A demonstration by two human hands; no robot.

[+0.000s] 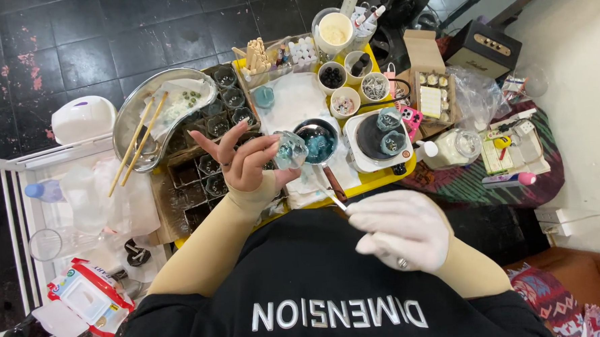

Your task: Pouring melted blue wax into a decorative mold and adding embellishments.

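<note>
Dark floor tiles (105, 35) surround a crowded yellow work tray (381, 180) seen from above, with the person's black shirt (332, 288) filling the lower part of the view. At the middle, the left hand (246, 161), bare with a beige sleeve on the forearm, pinches a small clear faceted cup (290, 151) between thumb and fingertips, the other fingers fanned upward; the cup is tilted and shows a bluish tint inside. Below and to the right, the right hand (402, 230), in a white glove, is curled around the end of a thin metal tool (329, 195) that slants up toward a small dark pan (317, 139) of blue-tinted liquid just beside the cup. Right of the pan, a white hotplate (378, 139) carries two more faceted cups (387, 119). Behind them stand small white bowls (332, 76) of beads and bits, a tall cup (335, 29) of pale powder and a bundle of wooden sticks (256, 56). To the left, a dark grid of moulds (211, 152) lies beside a metal dish (136, 122) with two chopsticks (137, 142) resting across it, and a white cart (52, 199) holds a plastic bottle (43, 191).
</note>
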